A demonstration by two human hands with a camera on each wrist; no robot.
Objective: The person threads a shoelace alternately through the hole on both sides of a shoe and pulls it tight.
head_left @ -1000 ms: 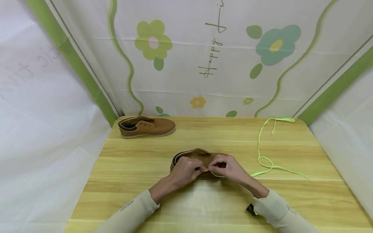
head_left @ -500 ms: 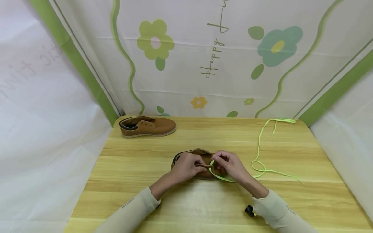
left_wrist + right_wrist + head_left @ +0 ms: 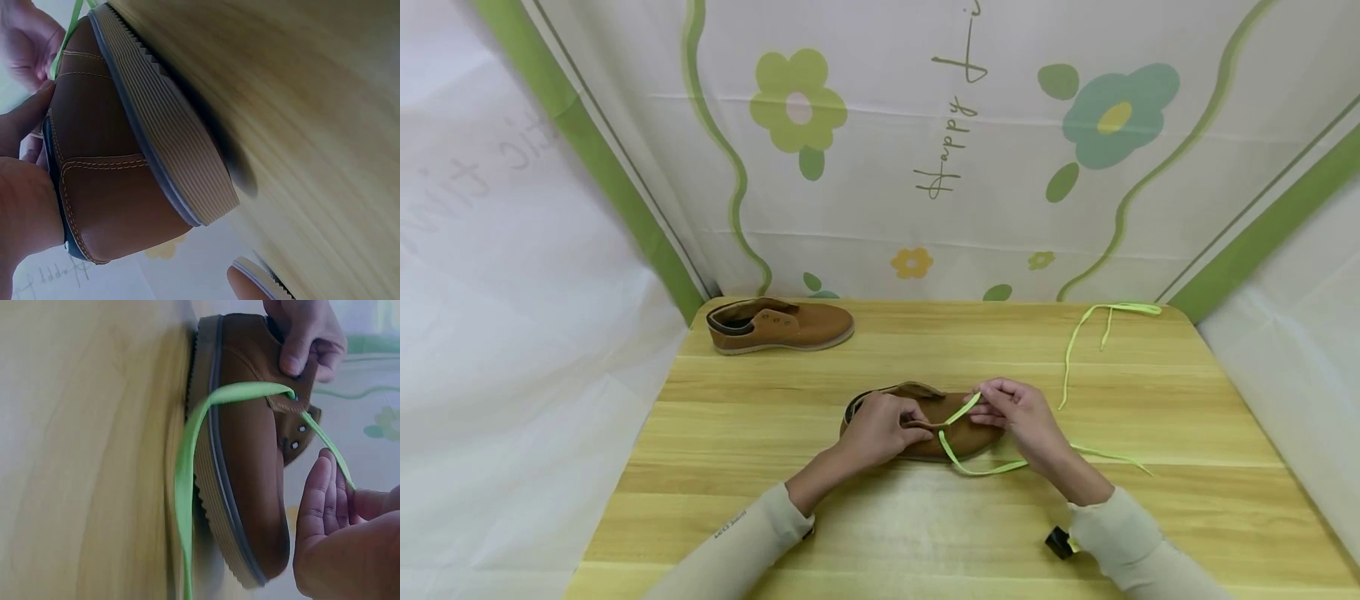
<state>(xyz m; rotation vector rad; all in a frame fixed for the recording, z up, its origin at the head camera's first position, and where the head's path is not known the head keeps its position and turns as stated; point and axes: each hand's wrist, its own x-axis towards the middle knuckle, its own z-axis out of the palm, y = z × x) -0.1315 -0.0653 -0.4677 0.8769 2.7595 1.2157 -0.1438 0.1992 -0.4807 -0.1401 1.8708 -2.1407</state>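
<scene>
A brown leather shoe (image 3: 973, 437) stands on the table, toe to the right. My left hand (image 3: 877, 429) pinches its near eyelet flap between thumb and fingers, as the right wrist view also shows. A neon green shoelace (image 3: 244, 392) passes through the front eyelet of that flap. My right hand (image 3: 1018, 417) pinches the lace's end portion, drawn up above the toe, with the lace taut from the eyelet. The rest of this lace droops in a curve over the shoe's near side and runs right, partly hidden under the right wrist. Two bare eyelets (image 3: 299, 437) show on the far flap.
Another brown shoe (image 3: 790, 325), its eyelets unlaced, stands at the table's back left. A second stretch of green lace (image 3: 1067, 350) lies at the back right. Printed fabric walls (image 3: 865, 192) enclose the wooden table (image 3: 715, 467).
My right hand has moved right and slightly up, pulling the lace through the eyelet. The loose lace on the right has slid toward the shoe. My left hand keeps its grip on the flap.
</scene>
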